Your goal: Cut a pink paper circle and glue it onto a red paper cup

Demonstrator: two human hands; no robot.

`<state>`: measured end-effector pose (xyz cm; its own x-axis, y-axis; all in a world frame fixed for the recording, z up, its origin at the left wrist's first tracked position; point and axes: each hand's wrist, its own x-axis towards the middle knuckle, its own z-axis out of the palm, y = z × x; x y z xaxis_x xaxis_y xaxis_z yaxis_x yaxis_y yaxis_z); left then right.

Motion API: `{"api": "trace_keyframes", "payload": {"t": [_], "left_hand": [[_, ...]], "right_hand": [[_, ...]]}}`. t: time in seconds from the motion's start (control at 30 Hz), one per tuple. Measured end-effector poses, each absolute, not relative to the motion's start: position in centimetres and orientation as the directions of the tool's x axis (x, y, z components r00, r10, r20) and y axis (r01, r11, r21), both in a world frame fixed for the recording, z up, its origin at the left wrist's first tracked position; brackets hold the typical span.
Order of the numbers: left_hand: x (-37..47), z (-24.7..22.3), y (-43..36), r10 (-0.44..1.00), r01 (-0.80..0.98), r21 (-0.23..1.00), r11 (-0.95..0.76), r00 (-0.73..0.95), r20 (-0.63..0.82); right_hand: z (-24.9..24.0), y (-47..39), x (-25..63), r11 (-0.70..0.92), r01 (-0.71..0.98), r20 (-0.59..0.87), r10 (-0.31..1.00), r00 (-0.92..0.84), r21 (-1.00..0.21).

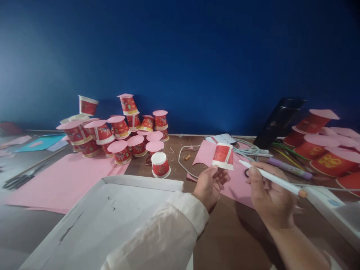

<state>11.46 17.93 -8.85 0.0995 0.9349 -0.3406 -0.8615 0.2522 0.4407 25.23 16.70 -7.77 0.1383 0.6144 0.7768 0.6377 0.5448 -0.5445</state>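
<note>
Near the middle right of the table, my left hand (209,187) grips a small red and white paper cup (223,156) by its lower edge, thumb and fingers closed. To its right, my right hand (270,197) is wrapped round a white pen (277,181) with an orange end. The pen's tip points left toward the cup, a little apart from it. Under both lies a pink paper sheet (239,189). A similar red paper cup (160,165) stands upside down to the left of my left hand.
Stacked red cups with pink paper discs (119,129) stand at the left, more red cups (327,157) at the right. A white tray (143,183), pink sheets (62,180), scissors (25,178), a phone (221,139), coiled cable (250,150) and a black bottle (277,122) lie around.
</note>
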Motion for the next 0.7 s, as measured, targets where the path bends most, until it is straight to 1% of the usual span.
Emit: {"api": "trace_keyframes", "payload": {"t": [0.1,0.3,0.4,0.57,0.63,0.7], "left_hand": [[11.2,-8.6,18.0,0.916,-0.888,0.369,0.273,0.123,-0.382],[11.0,-8.0,18.1,0.872,-0.909,0.301,0.287,0.117,-0.476],[11.0,-7.8,18.1,0.866,-0.909,0.302,0.287,0.112,-0.488],[11.1,-7.8,18.1,0.87,-0.898,0.324,0.297,0.115,-0.48],[11.1,-8.0,18.1,0.869,-0.89,0.333,0.312,0.126,-0.478],[11.0,-8.0,18.1,0.869,-0.882,0.339,0.327,0.14,-0.474]], "right_hand": [[-8.1,16.8,25.5,0.538,0.627,0.767,0.622,0.155,-0.563],[-8.3,16.9,25.7,0.526,0.621,0.76,0.624,0.182,-0.581],[-8.0,16.8,25.5,0.526,0.633,0.764,0.623,0.167,-0.568],[-7.5,16.3,24.8,0.574,0.628,0.782,0.616,0.091,-0.525],[-7.5,16.2,24.5,0.58,0.628,0.793,0.601,0.101,-0.519],[-7.8,16.4,24.3,0.579,0.602,0.792,0.59,0.156,-0.55]]}}
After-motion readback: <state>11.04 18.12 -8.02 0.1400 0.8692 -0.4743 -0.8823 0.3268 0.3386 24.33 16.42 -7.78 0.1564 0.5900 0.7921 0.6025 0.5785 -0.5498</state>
